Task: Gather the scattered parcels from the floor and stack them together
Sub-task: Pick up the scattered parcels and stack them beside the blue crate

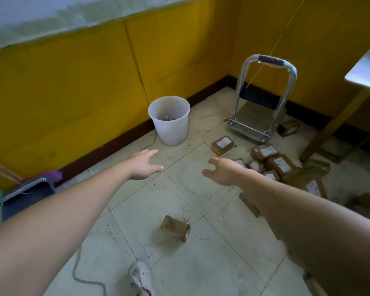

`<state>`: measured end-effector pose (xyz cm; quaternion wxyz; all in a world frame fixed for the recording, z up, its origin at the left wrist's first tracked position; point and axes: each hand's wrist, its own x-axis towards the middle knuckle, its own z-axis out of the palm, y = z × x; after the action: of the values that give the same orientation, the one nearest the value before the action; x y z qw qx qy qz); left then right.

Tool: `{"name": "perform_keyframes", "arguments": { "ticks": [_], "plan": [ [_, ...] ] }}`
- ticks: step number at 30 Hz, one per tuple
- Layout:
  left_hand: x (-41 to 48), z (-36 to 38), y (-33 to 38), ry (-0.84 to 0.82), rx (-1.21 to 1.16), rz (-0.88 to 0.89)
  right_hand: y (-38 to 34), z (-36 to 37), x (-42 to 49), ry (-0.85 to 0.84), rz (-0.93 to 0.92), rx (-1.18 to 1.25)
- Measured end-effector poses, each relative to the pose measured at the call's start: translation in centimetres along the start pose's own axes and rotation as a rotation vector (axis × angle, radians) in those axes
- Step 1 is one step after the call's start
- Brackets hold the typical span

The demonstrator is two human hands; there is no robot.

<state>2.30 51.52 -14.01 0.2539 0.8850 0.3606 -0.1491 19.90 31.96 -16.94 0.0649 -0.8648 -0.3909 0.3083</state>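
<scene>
Grips wide, empty: left hand (144, 165), right hand (222, 173). Lone parcel (175, 228) on floor between forearms; bucket (169, 122), trolley (259, 116) beyond.

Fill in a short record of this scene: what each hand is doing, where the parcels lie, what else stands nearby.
left hand: fingers straight, stretched forward, holds nothing
right hand: fingers loosely spread, holds nothing
lone parcel: alone on the floor, nearer the person than both hands
parcel cluster: jumbled on the floor at right, no neat stack
bucket: white, beside the yellow wall
trolley: in the corner, handle upright
</scene>
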Motion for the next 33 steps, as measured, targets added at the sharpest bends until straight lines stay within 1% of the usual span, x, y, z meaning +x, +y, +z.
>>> {"name": "perform_keyframes", "arguments": {
  "ticks": [2, 6, 11, 14, 18, 22, 28, 31, 33],
  "plan": [
    [3.3, -0.4, -2.1, -0.043, -0.011, 0.021, -1.7, 1.6, 2.6, 0.001, 0.066, 0.065],
    [8.5, 0.9, -6.1, -0.189, -0.017, 0.019, -3.8, 6.7, 6.6, -0.045, 0.166, 0.197],
    [14.5, 6.6, -9.0, -0.356, -0.002, -0.021, -2.3, 14.4, 9.9, -0.157, 0.287, 0.335],
    [18.6, 12.8, -10.8, -0.414, -0.003, -0.051, 0.4, 19.3, 13.5, -0.209, 0.371, 0.403],
    [24.3, 23.0, -14.1, -0.464, -0.025, -0.101, 4.5, 27.3, 20.0, -0.203, 0.477, 0.538],
    [30.0, 33.2, -18.9, -0.447, -0.044, -0.151, 8.0, 37.3, 26.9, -0.223, 0.559, 0.665],
    [37.4, 46.7, -25.9, -0.417, -0.124, -0.266, 11.8, 52.2, 34.6, -0.249, 0.633, 0.728],
    [40.0, 52.4, -28.4, -0.407, -0.193, -0.344, 13.2, 58.2, 37.3, -0.233, 0.686, 0.788],
    [41.1, 55.5, -29.6, -0.400, -0.279, -0.406, 13.7, 61.2, 38.6, -0.232, 0.724, 0.903]
  ]
}}
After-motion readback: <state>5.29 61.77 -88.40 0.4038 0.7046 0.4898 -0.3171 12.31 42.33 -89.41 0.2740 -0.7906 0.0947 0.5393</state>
